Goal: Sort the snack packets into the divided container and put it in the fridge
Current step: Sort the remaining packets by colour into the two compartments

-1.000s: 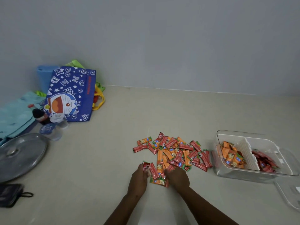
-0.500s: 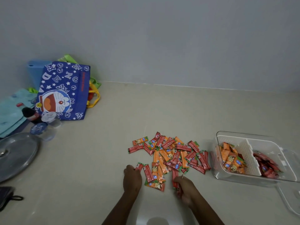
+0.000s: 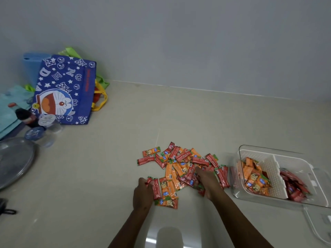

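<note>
- Head view: the left hand [image 3: 143, 193] pinches a red packet [image 3: 155, 188] at the pile's near edge — likely singling out one colour.
- The right hand [image 3: 207, 181] rests on the pile [image 3: 180, 163]; whether it grips anything, I cannot tell.
- The container [image 3: 268, 172] sits just right of the pile — orange left, red right.

One head-worn wide-angle view looks forward and down, close over the floor [image 3: 107, 176]; wall [image 3: 179, 42] beyond.
</note>
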Tool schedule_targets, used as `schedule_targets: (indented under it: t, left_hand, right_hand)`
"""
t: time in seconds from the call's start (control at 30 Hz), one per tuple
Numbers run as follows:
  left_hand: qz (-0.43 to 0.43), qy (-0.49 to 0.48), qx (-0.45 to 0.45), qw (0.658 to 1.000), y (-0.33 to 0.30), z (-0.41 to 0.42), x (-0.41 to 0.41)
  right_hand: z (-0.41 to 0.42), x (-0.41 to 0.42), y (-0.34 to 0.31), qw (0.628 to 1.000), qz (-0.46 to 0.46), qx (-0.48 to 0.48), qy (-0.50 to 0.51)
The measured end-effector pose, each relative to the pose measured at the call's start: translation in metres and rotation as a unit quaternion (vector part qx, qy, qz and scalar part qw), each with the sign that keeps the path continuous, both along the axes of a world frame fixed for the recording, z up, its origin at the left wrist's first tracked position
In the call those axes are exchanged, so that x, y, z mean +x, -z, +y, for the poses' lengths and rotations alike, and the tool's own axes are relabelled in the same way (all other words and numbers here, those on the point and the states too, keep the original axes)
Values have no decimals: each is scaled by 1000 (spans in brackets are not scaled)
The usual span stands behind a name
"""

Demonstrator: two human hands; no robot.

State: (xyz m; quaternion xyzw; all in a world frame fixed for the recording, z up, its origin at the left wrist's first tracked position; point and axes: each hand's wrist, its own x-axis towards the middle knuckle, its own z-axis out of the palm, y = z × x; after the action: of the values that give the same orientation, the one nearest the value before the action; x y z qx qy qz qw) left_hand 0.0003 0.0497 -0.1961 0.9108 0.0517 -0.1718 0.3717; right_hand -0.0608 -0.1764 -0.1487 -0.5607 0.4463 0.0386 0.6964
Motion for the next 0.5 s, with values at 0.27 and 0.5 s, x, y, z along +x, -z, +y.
schedule_targets:
  t: [0.27, 0.5]
  left_hand:
    - [47, -12, 10, 999, -6, -8, -9]
    - [28, -25, 23, 999, 9, -11, -4]
  right_hand:
    - [8, 33, 40, 910, 144, -353, -163]
    - [6, 26, 19, 973, 39, -196, -113]
